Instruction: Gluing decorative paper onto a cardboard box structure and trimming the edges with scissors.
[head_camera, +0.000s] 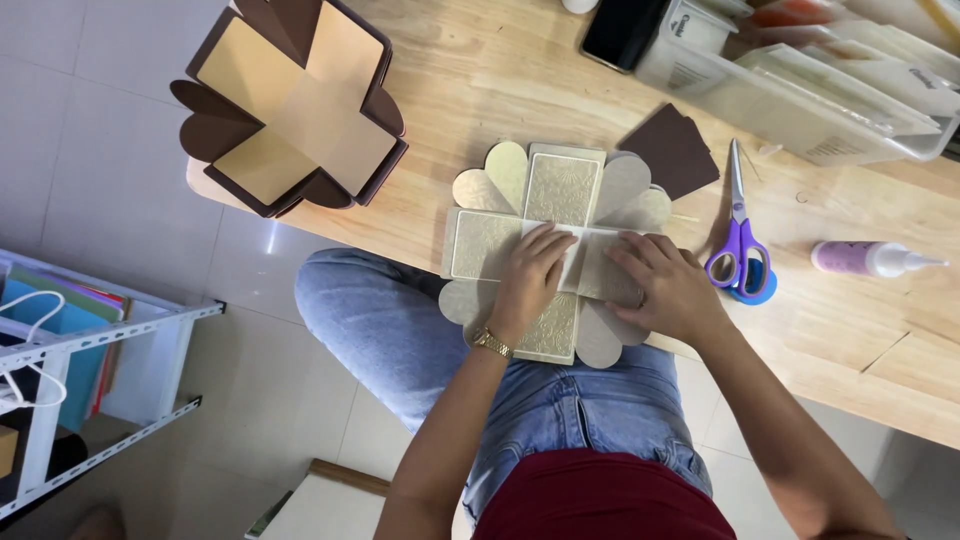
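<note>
The gold cross-shaped card (560, 190) lies flat at the near edge of the wooden table (480, 80), with a white strip (585, 240) across its centre. Your left hand (532, 275) and right hand (668, 285) press down on it, fingers flat and gripping nothing. Press evenly outward from the middle so the strip seats square, and mind the scissors (738, 240) just beside your right hand.

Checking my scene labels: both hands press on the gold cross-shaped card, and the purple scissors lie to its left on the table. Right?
Not quite. The head view shows the purple scissors to the right of the gold cross-shaped card, not the left. The left hand and right hand do press on it.
</note>
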